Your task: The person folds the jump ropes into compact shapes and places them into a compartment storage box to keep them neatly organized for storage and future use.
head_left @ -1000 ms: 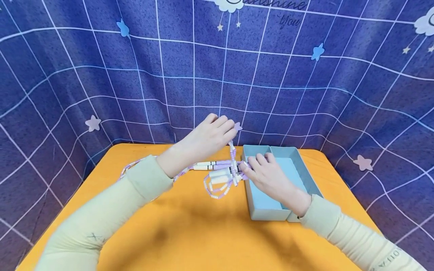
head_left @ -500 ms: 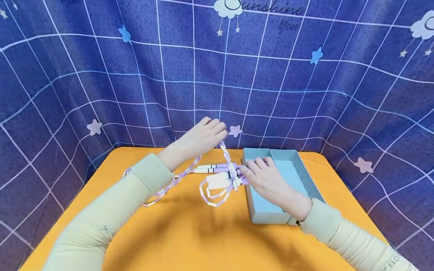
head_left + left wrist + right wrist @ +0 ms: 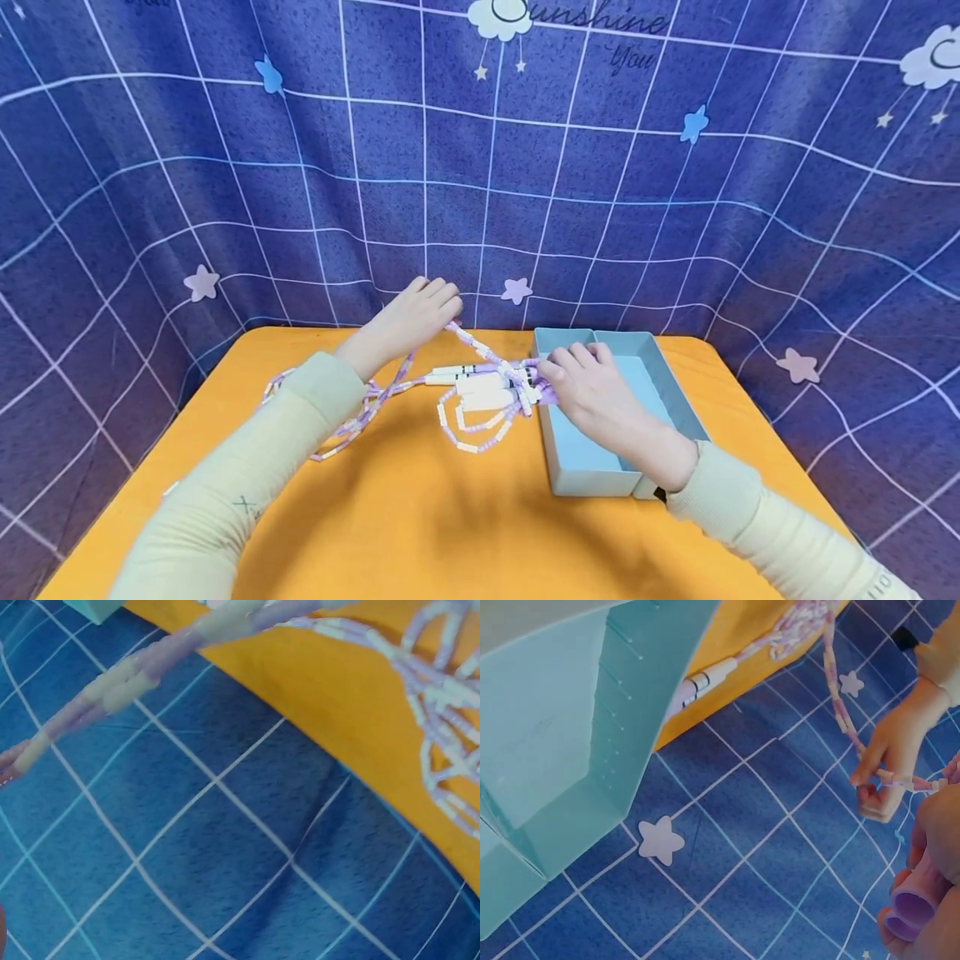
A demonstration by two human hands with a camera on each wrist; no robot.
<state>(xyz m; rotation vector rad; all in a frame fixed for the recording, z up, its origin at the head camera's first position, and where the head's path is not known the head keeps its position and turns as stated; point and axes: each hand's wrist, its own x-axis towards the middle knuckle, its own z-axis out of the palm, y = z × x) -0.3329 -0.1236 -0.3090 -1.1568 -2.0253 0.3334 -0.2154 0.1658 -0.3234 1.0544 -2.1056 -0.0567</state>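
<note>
My left hand (image 3: pixel 415 318) pinches the doubled beaded cord of a purple-and-white jump rope (image 3: pixel 471 340), raised above the back of the table. In the right wrist view, the cord runs through its curled fingers. My right hand (image 3: pixel 596 390) grips two jump rope handles (image 3: pixel 483 392) together, their hollow purple ends (image 3: pixel 915 901) showing in the right wrist view. The cord crosses over these handles, and beaded loops (image 3: pixel 468 448) hang below them. Another pair of white-and-purple handles (image 3: pixel 450 375) lies behind, with its beaded cord (image 3: pixel 360 425) heaped to the left, partly hidden by the left arm.
A light blue divided tray (image 3: pixel 592 479) stands at the right under my right hand and forearm. An orange cloth (image 3: pixel 420 533) covers the table. A dark blue gridded curtain (image 3: pixel 480 208) hangs right behind the table's back edge.
My left hand has moved left and slightly down, drawing the beaded cord across the handles to a lower slant. My right hand stays nearly in place with its handles.
</note>
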